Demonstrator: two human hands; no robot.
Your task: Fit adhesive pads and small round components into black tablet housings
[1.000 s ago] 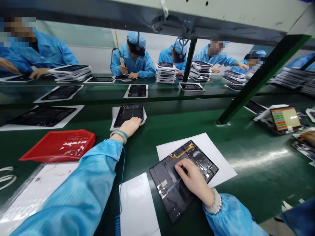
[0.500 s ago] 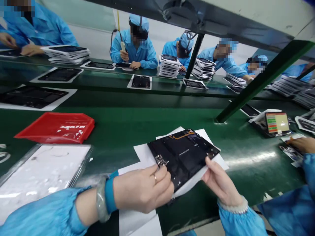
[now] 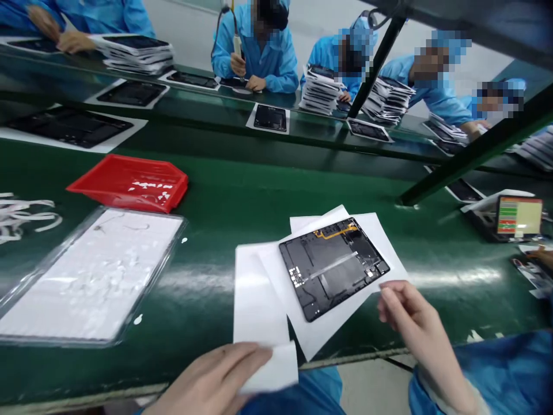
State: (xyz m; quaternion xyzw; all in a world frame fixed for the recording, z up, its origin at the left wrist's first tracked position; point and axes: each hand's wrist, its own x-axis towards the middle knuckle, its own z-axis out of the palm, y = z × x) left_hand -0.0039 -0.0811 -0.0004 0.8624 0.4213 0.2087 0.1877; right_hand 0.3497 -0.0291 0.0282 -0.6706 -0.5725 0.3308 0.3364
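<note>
An opened tablet housing (image 3: 334,268), black inside with an orange flex cable along its far edge, lies on overlapping white sheets (image 3: 272,256). My left hand (image 3: 211,374) is at the front edge of the bench, its fingers closed on the near end of a white paper sheet (image 3: 259,300), which bends up over the edge there. Just off the housing's right corner is my right hand (image 3: 406,314). Its fingers are loosely curled in, with nothing visible in them, and it is apart from the housing.
To the left are a red tray (image 3: 129,178) with small white bits, a clear-covered white sheet (image 3: 95,276) and white strips (image 3: 30,216). A green post (image 3: 466,153) slants down at the right, near a small screen (image 3: 518,216). Co-workers (image 3: 259,52) sit opposite beside stacked housings (image 3: 319,89).
Both hands have let go of the housing, which now rests on the paper. My left hand has moved down to the paper sheet, and my right hand slightly right. The view has shifted.
</note>
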